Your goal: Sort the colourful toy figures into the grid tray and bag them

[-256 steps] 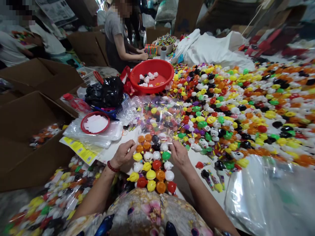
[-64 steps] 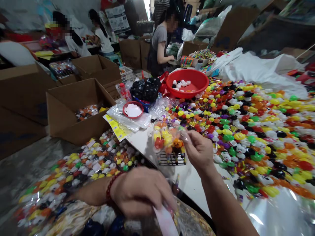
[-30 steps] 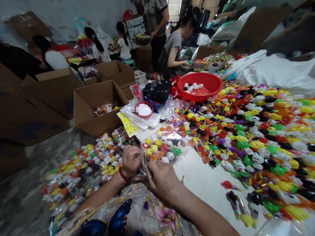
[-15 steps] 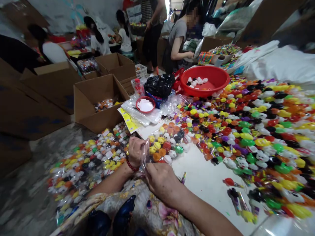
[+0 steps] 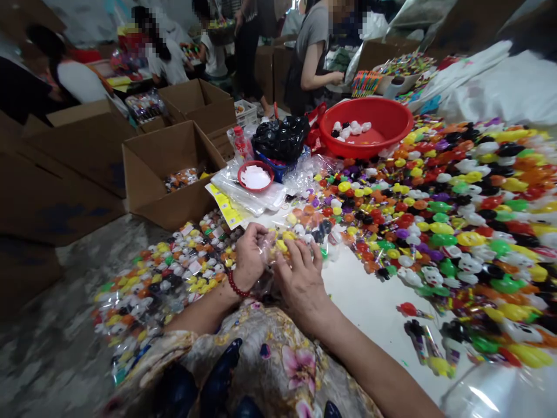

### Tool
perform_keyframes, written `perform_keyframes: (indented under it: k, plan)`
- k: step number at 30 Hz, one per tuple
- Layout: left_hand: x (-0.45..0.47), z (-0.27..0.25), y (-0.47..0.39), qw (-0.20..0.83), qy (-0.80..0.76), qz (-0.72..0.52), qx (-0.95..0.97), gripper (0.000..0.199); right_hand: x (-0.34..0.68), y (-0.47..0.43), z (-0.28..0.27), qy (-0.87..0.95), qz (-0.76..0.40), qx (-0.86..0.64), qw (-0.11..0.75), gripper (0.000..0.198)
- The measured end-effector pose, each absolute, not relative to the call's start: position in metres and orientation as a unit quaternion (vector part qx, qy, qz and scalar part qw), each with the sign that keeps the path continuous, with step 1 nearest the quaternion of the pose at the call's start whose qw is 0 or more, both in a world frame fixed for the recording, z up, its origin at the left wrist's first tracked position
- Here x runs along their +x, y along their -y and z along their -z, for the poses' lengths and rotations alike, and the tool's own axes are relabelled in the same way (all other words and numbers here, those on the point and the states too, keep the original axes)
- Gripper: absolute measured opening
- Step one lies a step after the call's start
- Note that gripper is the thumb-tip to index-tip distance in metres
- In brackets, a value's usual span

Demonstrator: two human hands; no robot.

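A clear plastic bag (image 5: 287, 235) filled with small colourful plastic toy heads lies on the white table in front of me. My left hand (image 5: 251, 258), with a red bead bracelet at the wrist, has its fingers curled on the bag's near left side. Across the near right side of the same bag rests my right hand (image 5: 300, 273), its fingers stretched out and a little apart. Part of the bag is hidden under both hands. Several filled bags (image 5: 174, 273) of similar toys are heaped to the left of my left hand.
Loose toys (image 5: 439, 226) spread over the right of the table (image 5: 357, 296). Behind are a red basin (image 5: 365, 125), a small red dish (image 5: 256, 176) of white slips and a black bag (image 5: 281, 139). Open cardboard boxes (image 5: 169, 197) stand at left. Co-workers (image 5: 311, 58) are farther back.
My hands were gripping the bag's gathered plastic near my body. Now they are on the filled part, farther forward, and my right hand's fingers have opened out over it. The view has shifted slightly.
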State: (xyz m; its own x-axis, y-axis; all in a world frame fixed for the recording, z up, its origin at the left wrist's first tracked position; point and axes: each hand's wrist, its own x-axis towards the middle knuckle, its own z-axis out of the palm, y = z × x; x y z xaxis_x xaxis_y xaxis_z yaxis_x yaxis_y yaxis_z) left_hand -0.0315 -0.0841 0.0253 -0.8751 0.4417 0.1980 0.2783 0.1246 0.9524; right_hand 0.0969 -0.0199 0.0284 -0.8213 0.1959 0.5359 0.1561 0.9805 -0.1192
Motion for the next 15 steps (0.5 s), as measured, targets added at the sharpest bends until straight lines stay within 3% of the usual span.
perform_keyframes:
  k: [4,9,15]
  plan:
    - [-0.019,-0.032,0.073,0.094,-0.745,-0.594,0.289,0.016,0.09,0.021,-0.021,0.929,-0.031,-0.136,0.342,0.043]
    - [-0.006,-0.039,0.057,0.086,-0.727,-0.553,0.398,0.004,0.099,0.009,-0.011,0.907,-0.031,-0.183,0.378,0.038]
    - [-0.002,-0.038,0.056,-0.025,-0.744,-0.417,0.521,0.01,0.129,-0.012,-0.008,0.903,-0.006,-0.226,0.365,0.021]
